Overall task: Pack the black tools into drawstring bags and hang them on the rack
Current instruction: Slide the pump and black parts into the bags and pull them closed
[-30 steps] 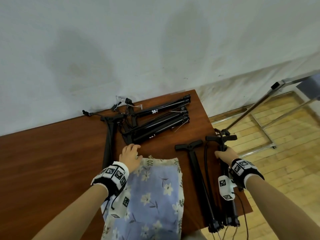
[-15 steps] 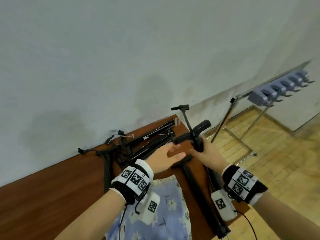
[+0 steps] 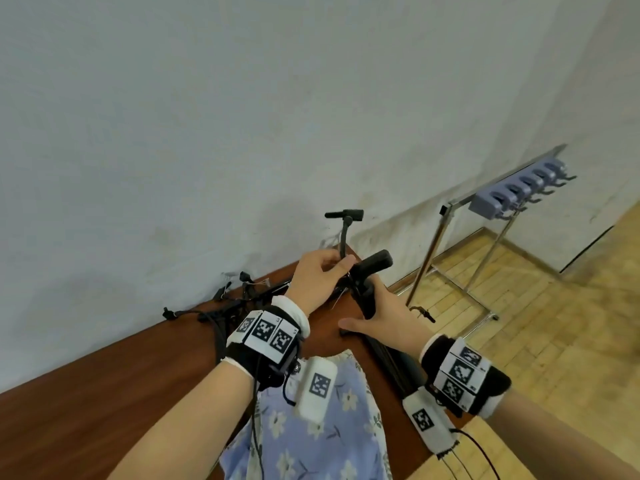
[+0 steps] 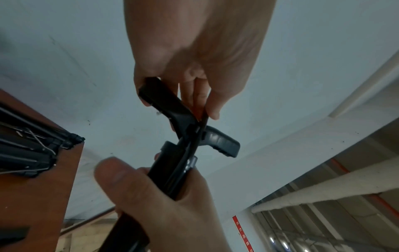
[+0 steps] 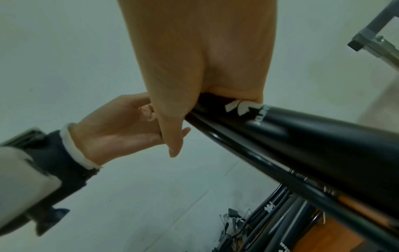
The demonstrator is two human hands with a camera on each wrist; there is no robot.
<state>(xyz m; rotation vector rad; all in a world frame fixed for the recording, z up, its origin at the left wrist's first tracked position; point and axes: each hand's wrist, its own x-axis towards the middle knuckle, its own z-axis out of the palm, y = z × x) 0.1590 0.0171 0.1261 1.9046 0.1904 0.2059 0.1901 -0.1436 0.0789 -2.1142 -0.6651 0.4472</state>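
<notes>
Change: a second ago the pump [image 3: 367, 289] lay on the table [image 3: 104, 393] under the right hand [image 3: 384, 317], the left hand [image 3: 318, 278] on the bag [image 3: 311, 427]; now the pump is lifted, both hands on it.
Right hand: fingers wrapped round the barrel just below the handle; thumb stretched out loose.
Left hand: pinches the thin hose [image 4: 202, 122] by the handle [image 4: 172, 110]; fingers curled.
Meaning: likely tidying the hose against the barrel before bagging; nothing packed yet.
Bag: flat on the table's near edge, below the wrists; mouth not seen open.
Other pumps: pile [image 3: 242, 299] at the wall side; one beside the bag.
Edges: table corner just under the pump; wall close behind.
Room: rack [image 3: 519, 195] stands well apart to the right; hooks bare; floor between is free.
</notes>
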